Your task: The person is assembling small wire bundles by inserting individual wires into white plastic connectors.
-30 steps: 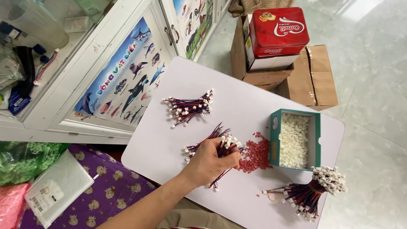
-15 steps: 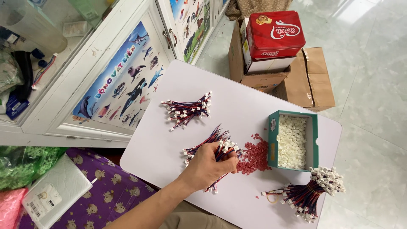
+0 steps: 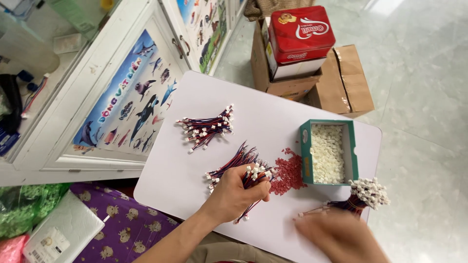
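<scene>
My left hand (image 3: 238, 195) grips a bundle of thin red and blue wires (image 3: 253, 174) with small white connectors at their ends, held just above the white table (image 3: 273, 117). My right hand (image 3: 336, 236) is blurred at the table's near edge, next to another wire bundle (image 3: 360, 197) lying at the right; whether it holds anything I cannot tell. A third wire bundle (image 3: 207, 129) lies further back on the left. Beside the held bundle is a small pile of red plastic pieces (image 3: 288, 173). A green open box (image 3: 329, 152) of white connectors stands to the right.
A white cabinet (image 3: 122, 102) with sea-animal posters stands to the left. Cardboard boxes (image 3: 341, 83) and a red tin (image 3: 297, 31) sit on the tiled floor behind the table. Purple patterned fabric (image 3: 112, 224) and a white packet (image 3: 63, 234) lie at the lower left.
My right hand has come into view at the near right, blurred, next to the right-hand wire bundle. The left hand keeps its hold on the wires.
</scene>
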